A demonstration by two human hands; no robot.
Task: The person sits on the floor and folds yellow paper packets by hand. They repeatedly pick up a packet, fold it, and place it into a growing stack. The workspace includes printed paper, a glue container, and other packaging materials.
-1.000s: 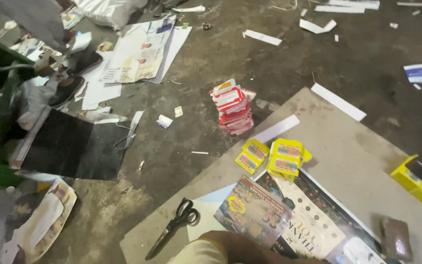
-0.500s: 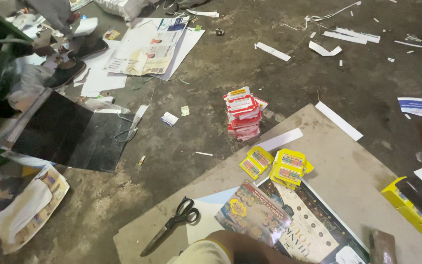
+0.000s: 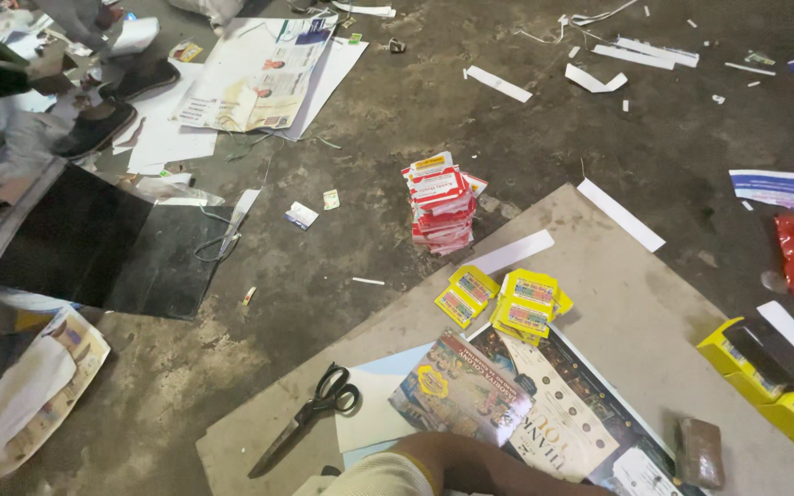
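Forearm (image 3: 470, 464) crosses the bottom edge over the printed sheets (image 3: 544, 404) on the grey board (image 3: 636, 312); which arm, and whether its fingers are open or closed, cannot be told, as the hand is out of view. Black scissors (image 3: 310, 413) lie on the board left of it. Yellow packets (image 3: 507, 298) sit above the sheets, red packet stack (image 3: 441, 204) on the floor beyond. Since half a second ago, the view has tilted up slightly; nothing on the board moved.

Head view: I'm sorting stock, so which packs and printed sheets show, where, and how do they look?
Red and white packets: leaning stack on the floor.
Yellow packs: flat pile on the grey board.
Colourful booklet: on the board, beside black scissors.
Newspaper: spread out, top left.
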